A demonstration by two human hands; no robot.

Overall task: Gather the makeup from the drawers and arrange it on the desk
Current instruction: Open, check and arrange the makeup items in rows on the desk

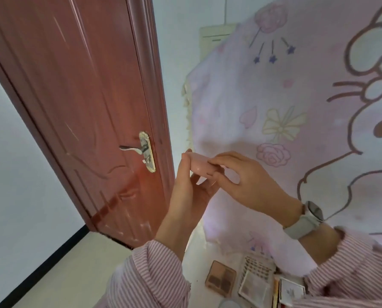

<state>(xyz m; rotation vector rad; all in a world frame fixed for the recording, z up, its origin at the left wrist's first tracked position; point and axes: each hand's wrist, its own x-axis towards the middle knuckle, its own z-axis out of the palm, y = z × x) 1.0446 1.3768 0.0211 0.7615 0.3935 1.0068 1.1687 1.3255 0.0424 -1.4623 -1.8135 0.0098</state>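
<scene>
Both hands are raised in front of me around a small pink makeup case [199, 166]. My left hand [186, 196] holds it from below and at its left end, fingers curled up around it. My right hand [250, 181] pinches its right end from above, a grey watch on that wrist. Far below, on the white desk [196, 258], lie a brown eyeshadow palette [220, 277], a clear case of small dark pieces [260, 266], a flat clear compact [253, 287] and a white card box [292, 291]. No drawers are in view.
A red-brown door [85, 107] with a metal handle [132, 149] stands at the left. A pink cartoon-print blanket [285, 107] hangs behind the desk at the right. Pale floor with a black skirting line lies at the lower left.
</scene>
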